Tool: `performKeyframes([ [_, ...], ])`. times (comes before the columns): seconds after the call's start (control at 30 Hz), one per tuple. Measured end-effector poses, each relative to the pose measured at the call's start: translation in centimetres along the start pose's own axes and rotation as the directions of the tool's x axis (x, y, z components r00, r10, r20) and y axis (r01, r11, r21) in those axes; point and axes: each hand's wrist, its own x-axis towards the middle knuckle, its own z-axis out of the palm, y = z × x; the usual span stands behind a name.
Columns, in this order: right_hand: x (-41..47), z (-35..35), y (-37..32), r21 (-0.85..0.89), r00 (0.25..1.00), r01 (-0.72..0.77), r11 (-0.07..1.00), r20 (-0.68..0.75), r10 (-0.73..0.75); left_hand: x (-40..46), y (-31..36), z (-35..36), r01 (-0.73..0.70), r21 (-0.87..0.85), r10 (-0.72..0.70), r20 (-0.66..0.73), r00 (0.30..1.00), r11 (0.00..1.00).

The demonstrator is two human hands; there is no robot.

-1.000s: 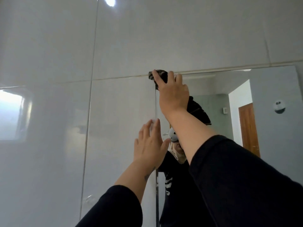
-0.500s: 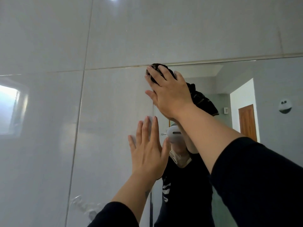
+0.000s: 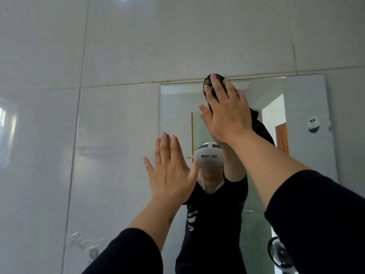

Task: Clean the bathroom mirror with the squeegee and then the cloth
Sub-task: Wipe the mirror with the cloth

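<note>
A person's right hand (image 3: 227, 113) presses a dark cloth (image 3: 220, 82) flat against the mirror (image 3: 177, 115), just below its top edge, with the fingers spread and nearly straight over the bunched fabric. The left hand (image 3: 169, 175) is raised lower down, near the mirror's left edge, palm forward and fingers straight and holding nothing; whether it touches the glass cannot be told. Both arms wear dark sleeves. Grey tiles (image 3: 118, 46) surround the glass, which reflects the person and a fan (image 3: 278, 254).

Glossy wall tiles (image 3: 122, 46), smooth glass mirror (image 3: 175, 107), dark cloth (image 3: 215, 80).
</note>
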Motion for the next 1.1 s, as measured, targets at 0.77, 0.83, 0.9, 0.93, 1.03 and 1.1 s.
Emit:
performKeyframes([
  [0.77, -6.0, -0.7, 13.4, 0.013, 0.824, -0.561, 0.827, -0.081, 0.560, 0.0, 2.6, 1.1, 0.007, 0.094, -0.007, -0.002, 1.000, 0.995],
  [0.83, -6.4, -0.9, 12.0, 0.029, 0.833, -0.548, 0.836, -0.075, 0.549, 0.0, 2.5, 1.1, 0.005, 0.094, -0.005, 0.000, 1.000, 0.996],
  [0.9, -6.5, -0.9, 10.3, 0.047, 0.868, -0.491, 0.870, -0.062, 0.493, 0.1, 2.4, 1.1, 0.003, 0.087, -0.003, 0.006, 1.000, 0.996],
  [0.93, -6.5, -0.9, 9.3, 0.054, 0.887, -0.457, 0.888, -0.054, 0.459, 0.2, 2.4, 1.1, -0.002, 0.080, 0.002, 0.006, 1.000, 0.997],
  [1.03, -6.0, -0.7, 5.8, 0.066, 0.931, -0.363, 0.929, -0.022, 0.366, 0.3, 1.9, 0.5, -0.025, 0.052, 0.026, -0.008, 1.000, 0.998],
  [1.1, -5.3, -0.7, 3.5, 0.090, 0.949, -0.314, 0.945, -0.006, 0.315, 0.2, 1.0, -0.1, -0.040, 0.062, 0.042, -0.026, 0.999, 0.997],
])
